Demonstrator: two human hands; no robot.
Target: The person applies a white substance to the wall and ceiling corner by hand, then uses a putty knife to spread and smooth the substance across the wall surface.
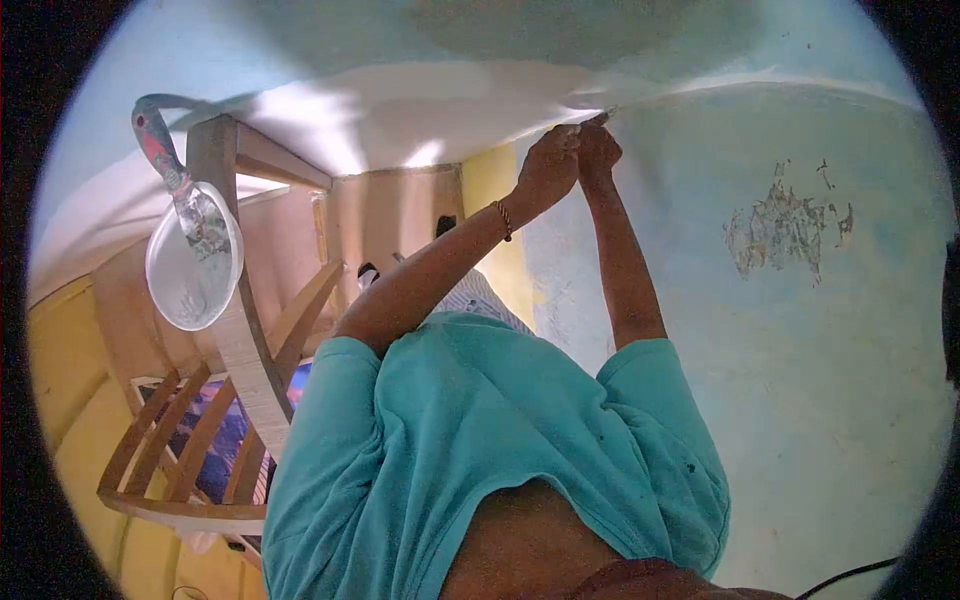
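Both my hands are raised and close together at the corner where the blue wall meets the pale surface. My left hand [552, 163], with a beaded bracelet [502, 221] on its wrist, is closed, fingers bent in. Touching or nearly touching it, my right hand [597, 157] is closed too, its fingertips toward the wall edge. Whatever they may pinch is too small and hidden to name. To the left, a white tub [165, 275] contains the blade of a putty knife [160, 145] with a black and red handle. Greyish-white smears cover the blade.
A wooden frame with slats [190, 455] stands at the left, its upright post [215, 165] beside the tub. Rough, peeled paint [790, 232] marks the blue wall [800, 400] on the right. A dark cable [850, 577] crosses the lower right. Feet [368, 272] show below.
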